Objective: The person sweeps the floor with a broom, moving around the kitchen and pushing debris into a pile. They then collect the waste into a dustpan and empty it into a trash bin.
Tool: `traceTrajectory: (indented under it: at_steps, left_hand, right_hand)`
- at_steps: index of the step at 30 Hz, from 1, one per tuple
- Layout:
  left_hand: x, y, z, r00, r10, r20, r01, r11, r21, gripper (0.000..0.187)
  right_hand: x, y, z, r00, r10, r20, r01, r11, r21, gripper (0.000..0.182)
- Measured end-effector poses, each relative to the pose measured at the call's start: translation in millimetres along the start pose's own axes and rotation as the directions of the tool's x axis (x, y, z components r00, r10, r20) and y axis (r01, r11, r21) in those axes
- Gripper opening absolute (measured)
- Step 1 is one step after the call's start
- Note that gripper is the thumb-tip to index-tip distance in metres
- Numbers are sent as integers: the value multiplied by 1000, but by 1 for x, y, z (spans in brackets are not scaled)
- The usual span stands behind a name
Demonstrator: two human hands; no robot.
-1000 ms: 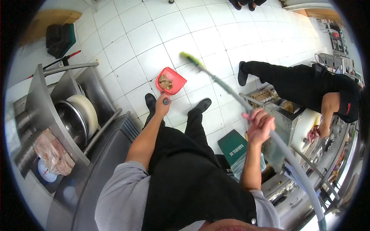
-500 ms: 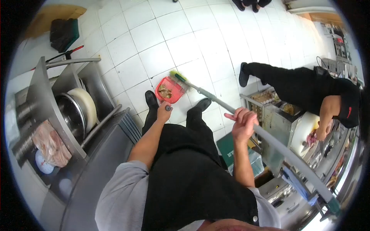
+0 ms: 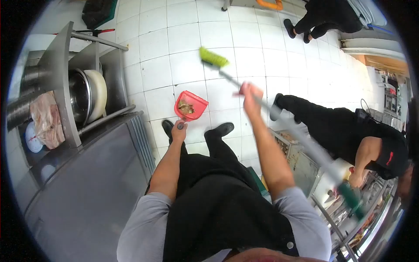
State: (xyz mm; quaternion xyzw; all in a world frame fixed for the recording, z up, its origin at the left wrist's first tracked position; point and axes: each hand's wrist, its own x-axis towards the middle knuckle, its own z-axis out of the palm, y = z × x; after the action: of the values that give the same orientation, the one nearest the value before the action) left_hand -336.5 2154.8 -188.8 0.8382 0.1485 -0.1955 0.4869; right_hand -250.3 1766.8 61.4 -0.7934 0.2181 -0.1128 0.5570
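Observation:
My left hand (image 3: 180, 130) is closed round the handle of a red dustpan (image 3: 196, 105), which is low over or on the white tiled floor, with brownish scraps in it. My right hand (image 3: 252, 98), a little blurred, grips the long grey pole of a broom (image 3: 297, 131). The broom's yellow-green bristles (image 3: 214, 56) are out beyond the dustpan, apart from it. The pole's green end reaches past my right side, over the counter.
At the left stands a steel rack (image 3: 72, 87) with bowls and a bagged item (image 3: 47, 120). On the right a co-worker in black (image 3: 336, 126) leans over a work counter. Another person (image 3: 325, 17) stands at the upper right.
The broom head has moved away from the dustpan, forward over the floor. My right hand has moved forward with the pole. The second person now shows more fully at the upper right.

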Motion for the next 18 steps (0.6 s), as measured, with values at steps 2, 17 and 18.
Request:
traceTrajectory:
  at_steps: [2, 17, 18]
  left_hand:
    - [5, -8, 4, 999, 41, 10, -42, 997, 69, 26]
    - [12, -20, -146, 964, 133, 231, -174, 970, 167, 28]
    - [13, -31, -154, 967, 112, 227, -158, 968, 197, 28]
  right_hand:
    - [-95, 15, 6, 1000, -15, 15, 12, 988, 157, 52]
    - [-201, -67, -47, 677, 393, -622, 41, 824, 565, 52]
    - [-215, -56, -30, 703, 386, -597, 66, 800, 596, 48]
